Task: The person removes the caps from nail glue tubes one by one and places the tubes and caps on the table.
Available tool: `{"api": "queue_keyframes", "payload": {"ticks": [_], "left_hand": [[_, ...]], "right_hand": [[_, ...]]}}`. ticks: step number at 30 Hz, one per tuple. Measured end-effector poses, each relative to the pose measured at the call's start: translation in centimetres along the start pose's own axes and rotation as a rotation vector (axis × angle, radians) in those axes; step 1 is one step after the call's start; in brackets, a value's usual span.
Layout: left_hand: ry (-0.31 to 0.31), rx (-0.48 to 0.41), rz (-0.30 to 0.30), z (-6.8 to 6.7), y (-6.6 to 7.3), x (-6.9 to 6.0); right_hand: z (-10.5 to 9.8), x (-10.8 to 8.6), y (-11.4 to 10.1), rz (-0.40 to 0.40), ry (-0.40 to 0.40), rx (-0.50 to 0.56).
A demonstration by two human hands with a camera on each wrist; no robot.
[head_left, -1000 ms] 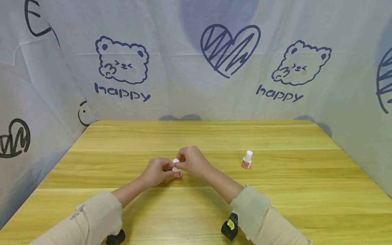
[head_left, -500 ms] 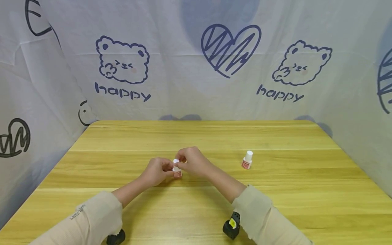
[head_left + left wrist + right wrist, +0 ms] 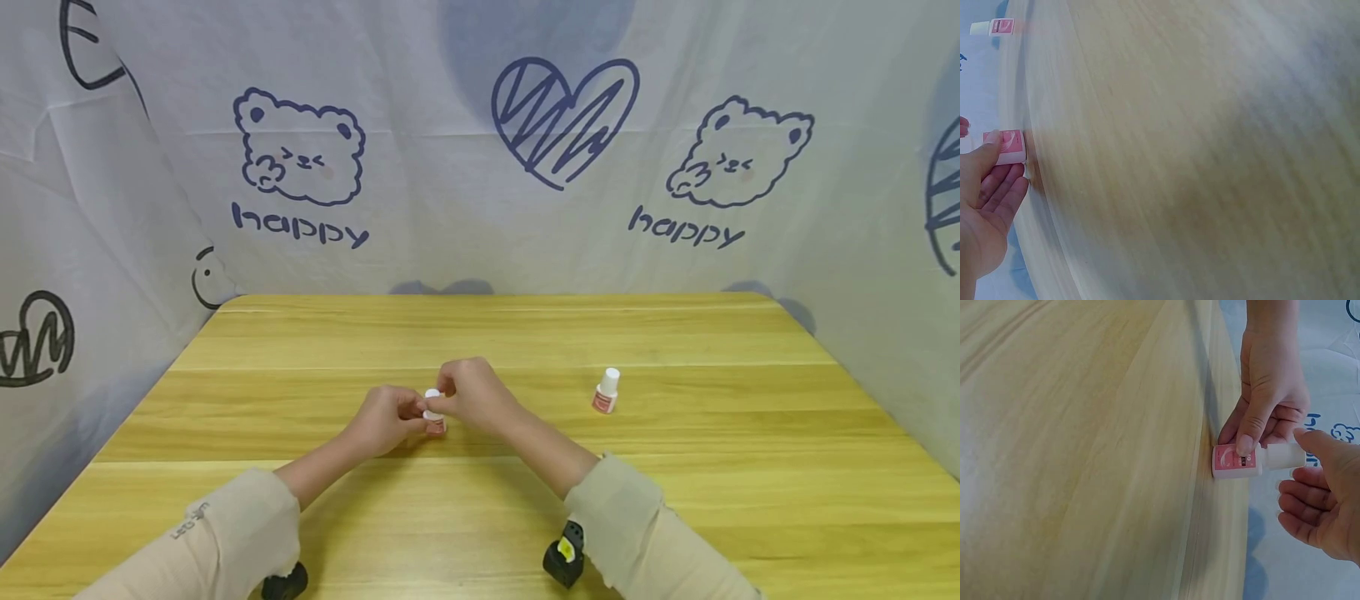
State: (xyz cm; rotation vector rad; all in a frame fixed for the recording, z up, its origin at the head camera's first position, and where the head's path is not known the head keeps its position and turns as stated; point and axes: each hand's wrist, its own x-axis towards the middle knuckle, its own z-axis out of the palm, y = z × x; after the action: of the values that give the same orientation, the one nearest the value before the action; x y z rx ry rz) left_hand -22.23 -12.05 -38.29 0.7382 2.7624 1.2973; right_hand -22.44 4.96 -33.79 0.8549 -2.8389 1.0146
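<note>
- Hardly anything has moved since the earlier head frame: both hands and the bottle between them match their former places, with only a faint shift of the right hand's thumb and sleeve.
- The small white plastic-looking bottle with a pinkish-red label (image 3: pixel 1227 461) stands upright, its base apparently on the counter, left of centre.
- Its white cylindrical cap (image 3: pixel 1284 456) is seated on the neck; whether it is tight cannot be told.
- The left hand (image 3: pixel 381 423) pinches the bottle's body, thumb across the label and fingers behind, probably to keep the base from turning or tipping.
- The right hand (image 3: pixel 474 398) narrows thumb and fingertip on the cap, other fingers loosely bent; gripping above the left hand likely lets cap and body be worked separately.
- A second white bottle with a red label (image 3: pixel 605 393) stands capped to the right, well apart from both hands, so likely out of their way.
- Beneath everything is the yellowish wood-grain counter (image 3: pixel 480 333).
</note>
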Motion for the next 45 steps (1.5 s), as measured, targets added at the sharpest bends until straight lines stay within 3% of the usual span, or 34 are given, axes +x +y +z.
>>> {"api": "queue_keyframes", "payload": {"ticks": [10,19,32,38,45], "left_hand": [[-0.002,0.006,0.002,-0.1,0.2,0.0],[0.0,0.019,0.017,-0.1,0.2,0.1],[-0.001,0.017,0.01,-0.1,0.1,0.2],[-0.007,0.01,0.02,-0.1,0.0,0.1],[-0.005,0.022,0.009,0.0,-0.2,0.1]], "right_hand": [[-0.1,0.2,-0.1,0.02,0.007,-0.028],[-0.7,0.3,-0.3,0.015,-0.075,0.009],[-1.0,0.4,-0.3,-0.067,-0.127,-0.003],[-0.8,0.3,-0.1,-0.085,-0.078,-0.021],[0.0,0.1,0.0,-0.05,0.0,-0.017]]}}
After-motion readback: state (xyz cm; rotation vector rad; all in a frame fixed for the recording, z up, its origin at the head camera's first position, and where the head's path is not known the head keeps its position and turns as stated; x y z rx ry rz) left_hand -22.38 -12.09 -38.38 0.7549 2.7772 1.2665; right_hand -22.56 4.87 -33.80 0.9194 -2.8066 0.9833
